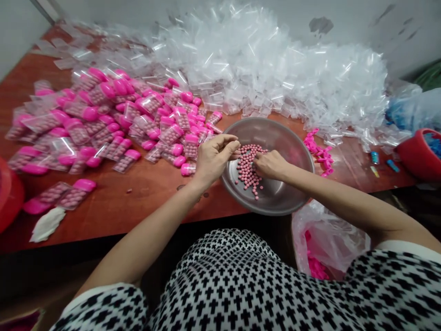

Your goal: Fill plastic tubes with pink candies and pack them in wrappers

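A round metal bowl (285,138) sits at the table's front edge with a heap of small pink beads (248,166) in it. My left hand (214,155) hovers over the bowl's left rim, fingers curled and pinched together on something I cannot make out. My right hand (270,164) rests inside the bowl on the beads, fingers closed over them. To the left lie many small clear bags filled with pink beads and pink caps (103,119).
A big heap of empty clear plastic bags (268,69) covers the back of the red-brown table (144,193). Loose pink clips (319,149) lie right of the bowl. A red tub (418,154) stands far right, another red container (8,193) far left, a plastic bag with pink parts (324,248) hangs below.
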Demonstrator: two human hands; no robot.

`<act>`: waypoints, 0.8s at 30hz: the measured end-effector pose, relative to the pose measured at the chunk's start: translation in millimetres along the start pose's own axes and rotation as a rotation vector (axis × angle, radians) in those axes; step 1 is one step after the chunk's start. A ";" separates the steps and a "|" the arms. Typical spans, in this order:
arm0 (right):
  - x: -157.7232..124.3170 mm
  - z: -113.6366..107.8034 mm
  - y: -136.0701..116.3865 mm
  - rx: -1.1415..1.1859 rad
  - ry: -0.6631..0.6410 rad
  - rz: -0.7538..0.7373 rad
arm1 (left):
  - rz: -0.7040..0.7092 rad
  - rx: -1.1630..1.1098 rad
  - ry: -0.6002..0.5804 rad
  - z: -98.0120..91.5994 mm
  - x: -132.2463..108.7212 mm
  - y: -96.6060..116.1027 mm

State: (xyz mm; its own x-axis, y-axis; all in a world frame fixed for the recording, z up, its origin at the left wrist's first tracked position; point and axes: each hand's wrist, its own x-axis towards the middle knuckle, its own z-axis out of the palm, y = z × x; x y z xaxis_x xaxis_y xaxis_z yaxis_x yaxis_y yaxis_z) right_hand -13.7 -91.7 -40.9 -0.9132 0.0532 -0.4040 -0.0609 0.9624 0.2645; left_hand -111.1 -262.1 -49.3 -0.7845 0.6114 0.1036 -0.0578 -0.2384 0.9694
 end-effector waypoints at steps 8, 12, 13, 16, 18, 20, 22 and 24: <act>50.7 -11.2 -29.4 0.355 0.161 -0.131 | -0.012 -0.031 0.033 -4.6 1.6 -4.4; 43.5 -3.3 -16.7 1.041 0.180 -0.170 | -0.001 -0.040 0.019 -5.0 1.1 -3.6; 38.1 -2.4 -13.4 1.239 0.180 -0.175 | 0.013 -0.027 0.019 -5.2 1.0 -3.5; 16.5 -3.6 -5.8 1.698 0.209 -0.144 | 0.092 0.083 0.027 -4.6 0.3 -2.2; 1.1 -5.8 -3.2 1.850 0.271 -0.104 | 0.119 0.200 -0.007 -1.3 -0.8 0.0; -11.9 -6.4 -2.5 1.926 0.340 -0.091 | 0.099 0.289 -0.093 5.1 -2.4 2.7; -21.6 -4.7 -2.2 1.946 0.378 -0.092 | 0.073 0.308 -0.202 13.3 -3.7 4.3; -28.4 -1.6 0.2 1.903 0.409 -0.080 | 0.058 0.267 -0.278 20.5 -3.6 3.4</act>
State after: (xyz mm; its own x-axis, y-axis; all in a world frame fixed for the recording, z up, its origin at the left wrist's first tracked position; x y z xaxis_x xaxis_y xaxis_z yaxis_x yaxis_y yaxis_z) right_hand 11.6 -93.4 -28.0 -0.9716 0.2168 -0.0951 0.0883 -0.0406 -0.9953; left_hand -95.8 -249.7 -41.9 -0.5826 0.7924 0.1807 0.1735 -0.0960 0.9801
